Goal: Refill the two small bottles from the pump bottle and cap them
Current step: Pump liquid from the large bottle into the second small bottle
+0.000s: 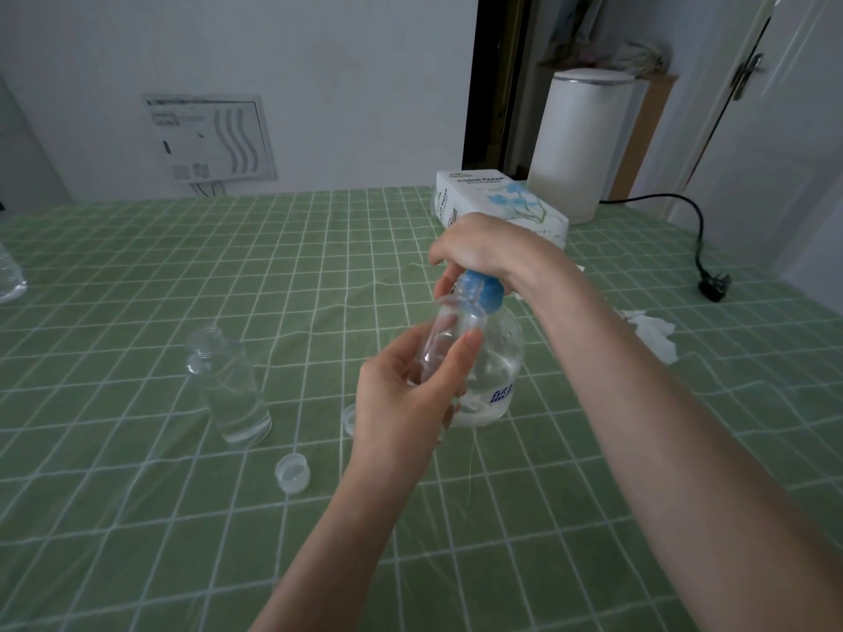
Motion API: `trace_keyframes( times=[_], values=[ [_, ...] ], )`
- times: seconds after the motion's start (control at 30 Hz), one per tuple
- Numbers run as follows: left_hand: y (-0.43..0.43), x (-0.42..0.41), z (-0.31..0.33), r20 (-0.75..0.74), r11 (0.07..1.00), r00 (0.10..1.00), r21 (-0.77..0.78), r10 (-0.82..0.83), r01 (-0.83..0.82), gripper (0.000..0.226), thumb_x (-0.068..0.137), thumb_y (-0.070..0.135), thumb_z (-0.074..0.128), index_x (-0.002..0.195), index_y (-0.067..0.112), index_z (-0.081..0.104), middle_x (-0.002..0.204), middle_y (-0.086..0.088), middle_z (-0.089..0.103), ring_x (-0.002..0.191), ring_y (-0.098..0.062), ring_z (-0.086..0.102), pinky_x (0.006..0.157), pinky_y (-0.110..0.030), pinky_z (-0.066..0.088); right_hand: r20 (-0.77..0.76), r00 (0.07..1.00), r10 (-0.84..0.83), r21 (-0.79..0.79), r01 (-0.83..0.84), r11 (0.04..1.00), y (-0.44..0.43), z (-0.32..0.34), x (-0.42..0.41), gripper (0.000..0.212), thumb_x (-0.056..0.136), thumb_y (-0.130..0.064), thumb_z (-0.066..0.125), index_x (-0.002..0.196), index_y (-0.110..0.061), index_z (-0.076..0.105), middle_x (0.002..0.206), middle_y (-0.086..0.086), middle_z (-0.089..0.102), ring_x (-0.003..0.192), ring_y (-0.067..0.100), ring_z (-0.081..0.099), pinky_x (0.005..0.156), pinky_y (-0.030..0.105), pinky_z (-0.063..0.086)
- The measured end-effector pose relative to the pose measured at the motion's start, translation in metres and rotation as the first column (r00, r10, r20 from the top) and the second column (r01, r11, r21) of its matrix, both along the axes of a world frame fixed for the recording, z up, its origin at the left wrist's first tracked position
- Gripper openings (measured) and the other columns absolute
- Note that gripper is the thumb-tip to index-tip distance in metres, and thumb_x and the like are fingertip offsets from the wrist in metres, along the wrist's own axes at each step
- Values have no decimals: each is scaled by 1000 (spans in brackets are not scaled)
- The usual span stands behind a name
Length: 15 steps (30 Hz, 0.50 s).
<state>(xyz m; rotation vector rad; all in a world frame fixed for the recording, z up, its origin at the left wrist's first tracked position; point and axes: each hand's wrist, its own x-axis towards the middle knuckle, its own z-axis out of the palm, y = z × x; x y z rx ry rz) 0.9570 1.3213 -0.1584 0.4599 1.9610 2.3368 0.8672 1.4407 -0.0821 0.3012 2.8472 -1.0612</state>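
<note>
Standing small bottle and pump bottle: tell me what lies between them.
Head view: the left hand, gripping the other small bottle in front of the pump bottle, fills that gap; a clear cap peeks out on the tablecloth beside it.

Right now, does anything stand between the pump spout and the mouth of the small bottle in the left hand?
Nothing visible. The left hand holds the small bottle with its mouth at the blue pump head under the right hand.
</note>
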Motion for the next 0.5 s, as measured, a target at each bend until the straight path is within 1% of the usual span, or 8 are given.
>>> trace_keyframes(
  times=[0.03,0.1,0.17,0.23,0.4,0.43,0.5],
  values=[
    [0,0,1,-7,1000,1000,1,-1,1,20,58,54,65,75,44,71,48,6,56,41,-7,46,36,-15,35,-5,1000,3,19,-3,1000,0,3,0,34,94,-19,50,124,-3,58,115,18,70,86,25,58,76,34,48],
    [1,0,3,-15,1000,1000,16,-4,4,18,60,53,65,75,45,71,48,7,58,40,-6,46,36,-14,36,-16,1000,10,54,-9,998,1,8,1,35,95,-24,50,124,-7,58,113,12,71,89,24,60,67,28,42],
    [2,-1,4,-20,1000,1000,24,-1,2,19,60,52,65,75,44,72,48,7,59,40,-5,47,36,-13,36,-19,1000,10,66,-9,998,1,12,2,35,95,-27,51,125,-9,58,112,9,72,93,23,62,62,26,40],
    [2,-1,4,-20,1000,1000,26,3,-3,20,59,53,65,75,44,72,48,7,58,40,-5,47,36,-13,35,-13,1000,9,63,-9,998,0,12,2,35,95,-26,51,125,-9,58,113,10,72,94,23,63,63,26,40],
    [2,-1,3,-21,1000,1000,17,3,-3,20,59,54,64,74,42,71,48,5,56,41,-7,46,35,-14,35,-1,1000,6,49,-6,999,-3,9,1,37,95,-19,51,128,-4,58,117,14,71,86,21,58,61,27,40],
    [2,-1,3,-19,1000,1000,11,2,-2,21,59,54,64,74,41,71,48,5,55,41,-7,46,35,-15,35,1,1000,4,39,-5,999,-2,8,1,37,95,-18,51,128,-3,58,118,16,70,85,21,57,63,29,41],
    [1,0,1,-15,1000,1000,-3,2,-2,21,60,53,64,73,39,71,48,5,56,41,-7,46,34,-15,35,12,1000,1,9,-1,1000,-2,3,2,35,95,-17,52,127,-3,58,118,16,69,88,24,59,73,33,45]
  ],
)
